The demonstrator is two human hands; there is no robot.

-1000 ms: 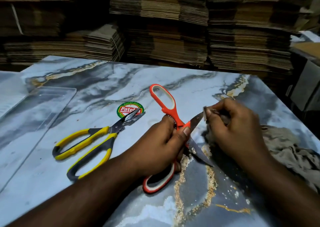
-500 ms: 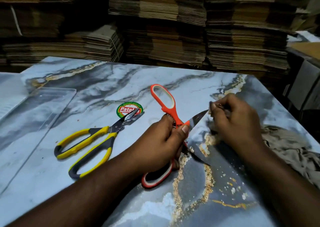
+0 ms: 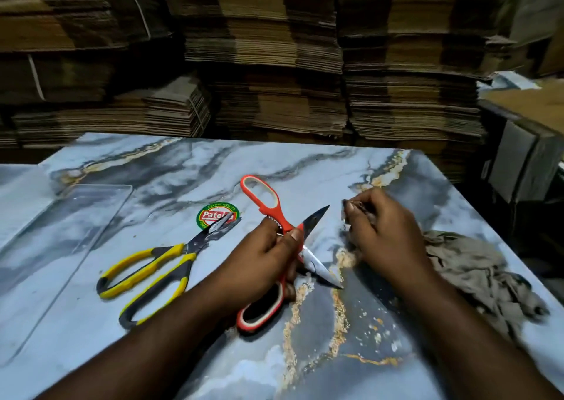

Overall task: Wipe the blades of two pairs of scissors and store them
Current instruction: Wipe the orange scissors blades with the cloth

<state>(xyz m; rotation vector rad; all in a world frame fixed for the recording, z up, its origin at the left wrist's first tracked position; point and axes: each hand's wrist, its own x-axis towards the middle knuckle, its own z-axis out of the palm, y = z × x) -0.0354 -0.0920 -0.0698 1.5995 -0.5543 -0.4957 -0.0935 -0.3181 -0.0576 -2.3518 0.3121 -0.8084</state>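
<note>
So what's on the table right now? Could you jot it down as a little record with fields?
left hand: left hand grips the orange scissors near the pivot, blades spread open
right hand: right hand pinches the grey cloth, beside the upper blade and not touching it
second pair: yellow and black scissors lie flat on the table, nearly shut, tips over a round sticker
storage: clear tray at the left
background: stacks of flattened cardboard

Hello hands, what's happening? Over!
Left hand grips open orange scissors. Right hand pinches cloth, just off blade tip. Yellow scissors wait. Nothing blocking.
</note>
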